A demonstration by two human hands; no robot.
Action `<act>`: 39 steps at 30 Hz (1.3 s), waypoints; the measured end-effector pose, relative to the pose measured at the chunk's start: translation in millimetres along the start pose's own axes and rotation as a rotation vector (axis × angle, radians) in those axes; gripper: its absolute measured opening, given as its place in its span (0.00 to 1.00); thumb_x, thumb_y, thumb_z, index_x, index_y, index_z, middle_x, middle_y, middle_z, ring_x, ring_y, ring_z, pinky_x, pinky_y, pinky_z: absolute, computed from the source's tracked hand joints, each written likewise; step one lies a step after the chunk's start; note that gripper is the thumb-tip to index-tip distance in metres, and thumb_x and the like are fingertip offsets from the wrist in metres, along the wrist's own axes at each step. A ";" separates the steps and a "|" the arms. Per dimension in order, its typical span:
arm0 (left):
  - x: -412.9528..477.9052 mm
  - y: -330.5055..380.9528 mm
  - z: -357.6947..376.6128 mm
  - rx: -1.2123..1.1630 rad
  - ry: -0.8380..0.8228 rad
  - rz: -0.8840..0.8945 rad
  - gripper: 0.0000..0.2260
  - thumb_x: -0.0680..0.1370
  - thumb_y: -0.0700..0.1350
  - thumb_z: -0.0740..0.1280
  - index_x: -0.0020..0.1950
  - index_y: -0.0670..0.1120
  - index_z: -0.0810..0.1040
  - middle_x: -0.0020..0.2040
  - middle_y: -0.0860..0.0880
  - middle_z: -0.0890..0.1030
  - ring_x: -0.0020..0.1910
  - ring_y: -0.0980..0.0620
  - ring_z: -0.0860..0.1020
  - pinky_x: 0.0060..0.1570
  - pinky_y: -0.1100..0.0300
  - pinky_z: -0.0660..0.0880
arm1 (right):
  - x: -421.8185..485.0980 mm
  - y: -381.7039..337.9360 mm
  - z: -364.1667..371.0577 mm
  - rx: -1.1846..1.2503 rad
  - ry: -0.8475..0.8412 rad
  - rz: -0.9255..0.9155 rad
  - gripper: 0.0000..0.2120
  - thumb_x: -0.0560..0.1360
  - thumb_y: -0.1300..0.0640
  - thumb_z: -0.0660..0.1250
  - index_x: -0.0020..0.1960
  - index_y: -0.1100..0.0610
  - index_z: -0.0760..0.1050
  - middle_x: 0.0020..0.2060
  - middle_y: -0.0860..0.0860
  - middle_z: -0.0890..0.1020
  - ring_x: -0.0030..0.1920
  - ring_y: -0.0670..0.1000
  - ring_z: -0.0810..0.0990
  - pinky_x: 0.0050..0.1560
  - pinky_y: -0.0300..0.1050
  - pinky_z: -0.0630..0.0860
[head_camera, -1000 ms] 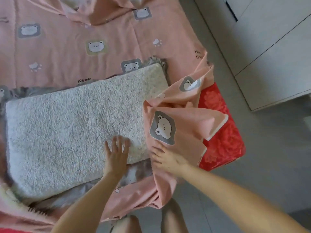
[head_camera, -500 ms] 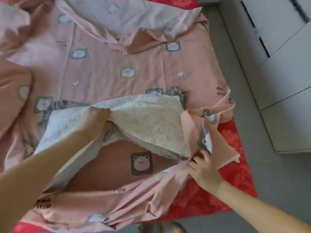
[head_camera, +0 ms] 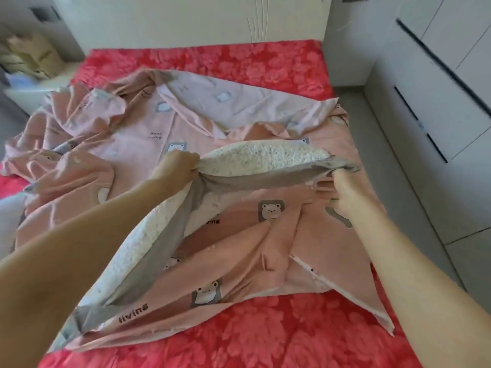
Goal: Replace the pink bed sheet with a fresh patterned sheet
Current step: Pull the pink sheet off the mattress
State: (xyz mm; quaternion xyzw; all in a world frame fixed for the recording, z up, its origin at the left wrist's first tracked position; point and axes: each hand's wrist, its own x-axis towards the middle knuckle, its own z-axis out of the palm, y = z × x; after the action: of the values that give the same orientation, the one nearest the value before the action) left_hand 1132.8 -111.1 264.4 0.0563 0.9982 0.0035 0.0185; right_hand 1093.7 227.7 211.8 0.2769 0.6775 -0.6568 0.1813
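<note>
Two hands lift a fleece blanket clear of the pink sheet.

Nearest, at 6 o'clock, the red flowered mattress cover (head_camera: 265, 341) lies bare. On it the pink sheet (head_camera: 239, 248), thin cotton printed with bears, is rumpled across the middle of the bed, its edges untucked. Over it hangs the blanket (head_camera: 265, 155), nubbly white fleece on smooth grey backing, its long axis running from 7 to 2 o'clock. The left hand (head_camera: 176, 166) grips its bunched edge at centre. The right hand (head_camera: 348, 200), at 3 o'clock, clutches the grey corner and is nearer the sheet's loose side. The blanket likely has to go before the sheet can. At 12 o'clock stands a pale headboard (head_camera: 186, 19).
</note>
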 end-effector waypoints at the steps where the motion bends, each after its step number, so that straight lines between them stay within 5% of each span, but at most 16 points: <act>1: -4.2 -1.1 0.6 0.013 -0.032 0.017 0.04 0.76 0.38 0.63 0.43 0.38 0.73 0.44 0.37 0.79 0.46 0.40 0.77 0.43 0.53 0.67 | -4.4 -15.5 -2.1 0.194 -0.091 0.087 0.24 0.78 0.41 0.54 0.57 0.60 0.74 0.49 0.60 0.81 0.44 0.58 0.82 0.48 0.60 0.76; 3: -20.6 -2.6 10.3 -0.001 -0.089 0.034 0.05 0.77 0.39 0.63 0.42 0.40 0.72 0.44 0.39 0.79 0.46 0.42 0.77 0.41 0.55 0.65 | -16.0 -38.3 -5.8 0.341 -0.192 0.176 0.37 0.72 0.28 0.53 0.57 0.62 0.70 0.50 0.64 0.80 0.51 0.65 0.81 0.55 0.67 0.72; 5: -44.8 -5.6 32.8 -0.067 -0.096 0.035 0.08 0.77 0.39 0.63 0.39 0.43 0.68 0.41 0.40 0.78 0.43 0.42 0.77 0.38 0.56 0.61 | -11.1 -42.2 7.4 0.182 -0.195 0.151 0.41 0.64 0.26 0.63 0.56 0.63 0.70 0.52 0.64 0.79 0.53 0.65 0.80 0.57 0.66 0.73; 8: -79.9 -7.1 71.8 -0.247 -0.034 0.028 0.11 0.74 0.37 0.67 0.36 0.46 0.67 0.34 0.45 0.75 0.35 0.45 0.74 0.35 0.57 0.61 | -3.9 -15.8 52.0 -0.277 -0.092 -0.008 0.36 0.56 0.37 0.79 0.53 0.59 0.75 0.56 0.57 0.80 0.53 0.56 0.80 0.58 0.52 0.76; 11: -88.2 4.1 94.3 -0.287 -0.083 0.011 0.07 0.73 0.37 0.66 0.36 0.40 0.72 0.35 0.41 0.77 0.37 0.42 0.75 0.36 0.52 0.68 | 3.5 19.5 72.2 -0.791 0.268 -0.253 0.22 0.67 0.54 0.74 0.56 0.62 0.74 0.57 0.58 0.79 0.56 0.60 0.78 0.53 0.48 0.75; 15: -86.4 -8.4 73.5 -0.308 0.001 -0.026 0.05 0.74 0.37 0.64 0.38 0.38 0.73 0.38 0.40 0.77 0.40 0.40 0.76 0.38 0.52 0.67 | -25.3 13.8 61.2 -0.754 0.315 -0.480 0.10 0.68 0.60 0.71 0.47 0.61 0.78 0.45 0.59 0.82 0.47 0.61 0.80 0.45 0.49 0.74; 18: -108.4 -12.3 22.7 -0.304 0.213 0.224 0.09 0.70 0.39 0.63 0.32 0.47 0.64 0.29 0.50 0.68 0.31 0.43 0.74 0.33 0.58 0.63 | -77.9 16.5 26.9 -0.659 0.286 -0.596 0.08 0.67 0.60 0.74 0.40 0.62 0.77 0.36 0.56 0.80 0.40 0.57 0.77 0.40 0.48 0.71; 23: -148.8 50.2 -20.8 -0.304 0.394 0.684 0.18 0.78 0.48 0.60 0.31 0.41 0.70 0.26 0.47 0.71 0.26 0.46 0.70 0.34 0.60 0.68 | -140.2 89.6 -62.4 -0.659 0.295 -0.484 0.11 0.64 0.57 0.76 0.36 0.59 0.74 0.34 0.57 0.80 0.37 0.59 0.79 0.37 0.53 0.75; 26: -181.1 86.8 34.9 -0.201 0.242 0.781 0.10 0.69 0.41 0.73 0.33 0.44 0.73 0.27 0.50 0.73 0.26 0.48 0.73 0.37 0.58 0.77 | -151.6 156.1 -85.1 -0.808 0.316 -0.298 0.12 0.66 0.58 0.75 0.31 0.55 0.72 0.31 0.55 0.78 0.36 0.57 0.78 0.35 0.49 0.71; 28: -205.1 102.1 85.0 -0.001 -0.043 0.774 0.11 0.60 0.40 0.77 0.36 0.47 0.77 0.29 0.52 0.76 0.27 0.50 0.75 0.41 0.60 0.77 | -152.2 206.3 -86.9 -1.025 0.268 -0.117 0.04 0.68 0.55 0.71 0.39 0.54 0.78 0.38 0.55 0.82 0.43 0.59 0.81 0.40 0.48 0.73; 31: -239.3 120.7 146.3 0.332 -0.600 0.667 0.15 0.75 0.45 0.68 0.61 0.48 0.74 0.52 0.48 0.81 0.53 0.46 0.79 0.67 0.47 0.63 | -154.1 272.5 -92.8 -1.266 0.177 0.134 0.12 0.73 0.56 0.62 0.54 0.56 0.79 0.53 0.55 0.82 0.55 0.57 0.80 0.49 0.46 0.75; 33: -252.3 131.2 170.0 0.365 -0.818 0.529 0.16 0.79 0.43 0.62 0.67 0.47 0.69 0.60 0.46 0.78 0.61 0.43 0.74 0.68 0.43 0.58 | -160.7 283.9 -95.4 -1.250 0.180 0.124 0.13 0.74 0.58 0.60 0.54 0.55 0.80 0.53 0.53 0.83 0.56 0.55 0.80 0.50 0.44 0.75; 37: -246.1 167.7 178.2 0.117 -0.692 0.256 0.14 0.79 0.44 0.57 0.64 0.48 0.72 0.59 0.48 0.78 0.59 0.47 0.75 0.60 0.54 0.66 | -170.7 255.4 -111.0 -1.175 0.116 -0.025 0.12 0.73 0.61 0.60 0.41 0.48 0.79 0.47 0.50 0.81 0.56 0.55 0.79 0.43 0.43 0.71; 39: -236.0 193.2 173.7 0.089 -0.601 0.207 0.13 0.80 0.45 0.57 0.62 0.48 0.74 0.58 0.49 0.78 0.58 0.48 0.76 0.58 0.55 0.66 | -173.7 237.7 -128.1 -1.124 0.131 -0.097 0.14 0.73 0.62 0.60 0.44 0.48 0.82 0.49 0.48 0.83 0.55 0.55 0.80 0.43 0.43 0.70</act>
State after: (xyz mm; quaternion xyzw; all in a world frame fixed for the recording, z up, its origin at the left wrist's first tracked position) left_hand 1395.3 55.2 101.2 0.1568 0.9363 -0.0550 0.3095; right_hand 1390.3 326.9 139.1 0.1469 0.9447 -0.1842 0.2280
